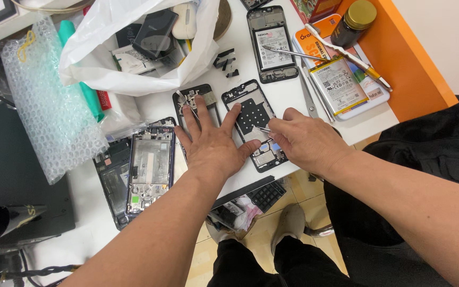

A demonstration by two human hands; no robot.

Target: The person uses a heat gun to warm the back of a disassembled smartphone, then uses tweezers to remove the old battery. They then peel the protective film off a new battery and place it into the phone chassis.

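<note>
My left hand (212, 142) lies flat on the white table with its fingers spread, pressing on two opened phone frames. Its thumb rests on the lower part of the black phone frame (253, 113) in the middle, and its other fingers cover another dark frame (189, 99) to the left. My right hand (305, 140) pinches a thin metal tool (263, 129) whose tip touches the middle frame's inside.
A stripped phone body (150, 169) lies at the left. Farther back are another opened phone (271, 42), a battery (338, 85) on an orange box, tweezers (293, 53), a dark jar (353, 22), a white plastic bag (134, 42) and bubble wrap (49, 111).
</note>
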